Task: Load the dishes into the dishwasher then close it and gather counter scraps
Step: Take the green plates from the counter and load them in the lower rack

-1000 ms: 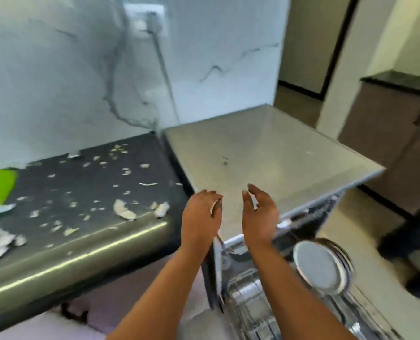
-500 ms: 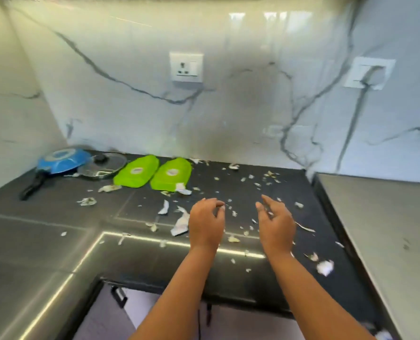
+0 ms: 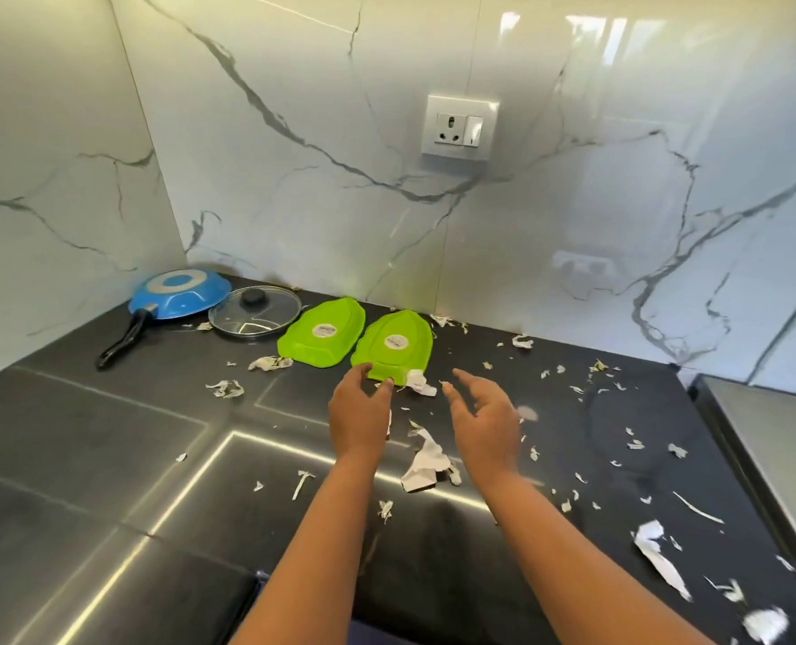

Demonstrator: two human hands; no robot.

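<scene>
Two green plastic dishes lie upside down on the dark counter (image 3: 107, 435): the right green dish (image 3: 396, 342) and the left green dish (image 3: 324, 330). My left hand (image 3: 358, 418) hovers at the near edge of the right green dish, fingers apart, holding nothing. My right hand (image 3: 484, 423) is open beside it, over white paper scraps (image 3: 426, 463). Small scraps are scattered across the right half of the counter. The dishwasher's grey top (image 3: 777, 449) shows at the right edge; its door is out of view.
An upturned blue frying pan (image 3: 177, 295) with a black handle and a glass lid (image 3: 256, 311) sit in the back left corner. A wall socket (image 3: 461, 128) is on the marble backsplash. Larger paper scraps (image 3: 661, 558) lie near the counter's right front.
The view swung left from the open dishwasher to the counter. Both hands moved forward over the counter toward the right green dish, and the fingers spread.
</scene>
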